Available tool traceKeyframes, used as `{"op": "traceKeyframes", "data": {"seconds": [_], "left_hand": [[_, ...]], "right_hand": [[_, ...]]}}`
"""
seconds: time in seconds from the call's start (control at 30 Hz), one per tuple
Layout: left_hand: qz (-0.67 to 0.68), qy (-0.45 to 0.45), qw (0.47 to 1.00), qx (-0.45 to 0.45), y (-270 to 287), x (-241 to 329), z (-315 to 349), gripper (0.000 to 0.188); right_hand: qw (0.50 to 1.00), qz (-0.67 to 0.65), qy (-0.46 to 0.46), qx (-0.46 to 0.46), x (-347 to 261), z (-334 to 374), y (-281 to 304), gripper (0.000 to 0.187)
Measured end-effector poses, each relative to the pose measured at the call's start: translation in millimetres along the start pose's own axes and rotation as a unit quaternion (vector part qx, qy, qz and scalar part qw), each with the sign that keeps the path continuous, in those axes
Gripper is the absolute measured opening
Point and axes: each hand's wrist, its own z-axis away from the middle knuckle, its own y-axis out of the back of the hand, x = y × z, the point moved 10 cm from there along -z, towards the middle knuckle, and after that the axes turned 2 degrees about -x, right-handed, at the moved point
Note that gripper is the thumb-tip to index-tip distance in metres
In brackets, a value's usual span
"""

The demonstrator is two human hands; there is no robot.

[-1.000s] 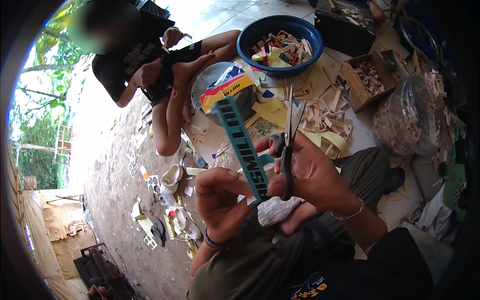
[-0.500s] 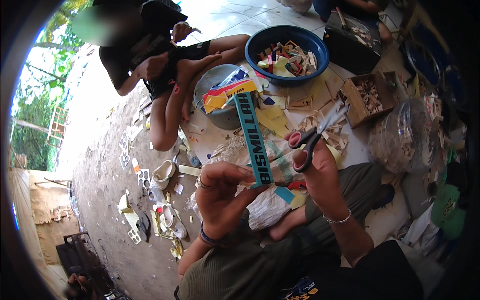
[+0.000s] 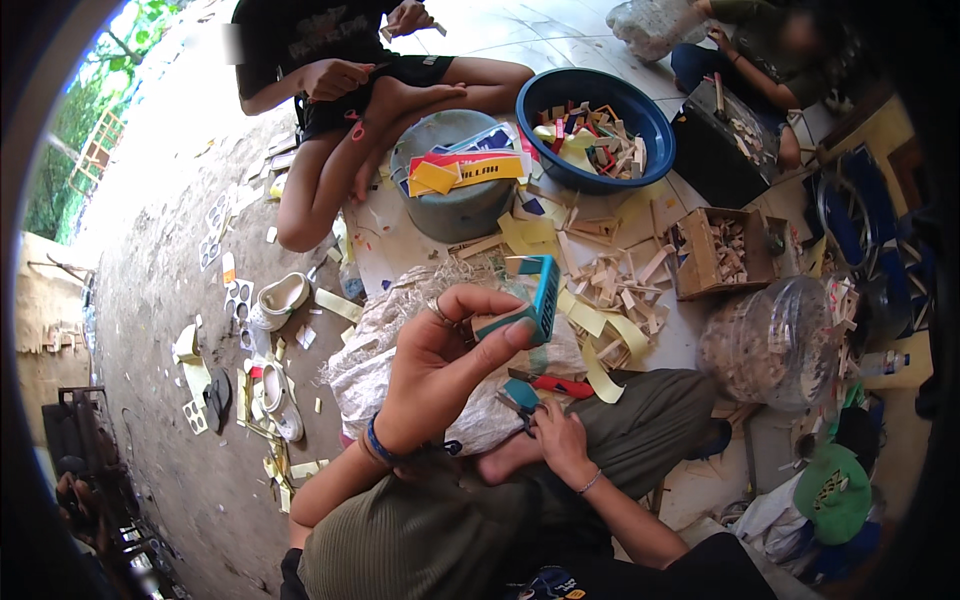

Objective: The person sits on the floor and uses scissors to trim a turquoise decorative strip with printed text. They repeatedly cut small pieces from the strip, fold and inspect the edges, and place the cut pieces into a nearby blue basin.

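Observation:
My left hand point(image 3: 440, 365) is raised, pinching a teal lettered strip point(image 3: 545, 300) between thumb and fingers. The strip is seen nearly end-on, with pale wood-coloured faces showing beside the teal. Low over my lap, my right hand point(image 3: 562, 438) has its fingers curled at the dark-handled scissors point(image 3: 527, 422), which are partly hidden. A teal scrap point(image 3: 520, 393) lies close to its fingertips. Just beyond is a red utility knife point(image 3: 560, 385) on a white woven sack point(image 3: 370, 370).
Lettered strips lie on a grey bucket point(image 3: 455, 215) ahead. Behind it stands a blue basin point(image 3: 655, 150) of wood pieces. A cardboard box point(image 3: 700, 262) and a clear plastic container point(image 3: 770, 345) are at right. Pale shoes point(image 3: 283, 298) lie left. Another person point(image 3: 330, 110) sits across, hands raised.
My right hand has come down from beside the strip to my lap with the scissors. My left hand has turned the strip from lengthwise to nearly end-on. The view has shifted.

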Motion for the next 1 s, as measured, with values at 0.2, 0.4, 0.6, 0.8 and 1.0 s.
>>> {"op": "traceKeyframes", "data": {"seconds": [0.2, 0.4, 0.6, 0.8, 1.0], "left_hand": [[0.0, -0.001, 0.999, -0.039, -10.2, -4.9, -1.1, 0.02], [-0.015, 0.024, 0.994, -0.105, -27.6, -10.2, 0.6, 0.02], [-0.014, 0.017, 0.992, -0.12, -32.7, -7.4, 1.2, 0.017], [0.011, 0.038, 0.991, -0.126, -37.5, -11.1, 0.2, 0.02], [0.021, 0.042, 0.99, -0.132, -42.3, -7.3, -9.1, 0.032]], "right_hand": [[0.848, -0.526, -0.015, -0.064, -24.6, -40.8, 94.0, 0.037], [0.546, -0.837, 0.013, -0.011, -66.2, -54.5, 204.8, 0.034], [0.565, -0.822, 0.049, 0.042, -72.7, -55.1, 225.4, 0.027], [0.622, -0.777, 0.049, 0.084, -64.9, -45.2, 233.9, 0.029], [0.523, -0.85, 0.018, 0.059, -72.6, -49.0, 229.6, 0.03]]}}
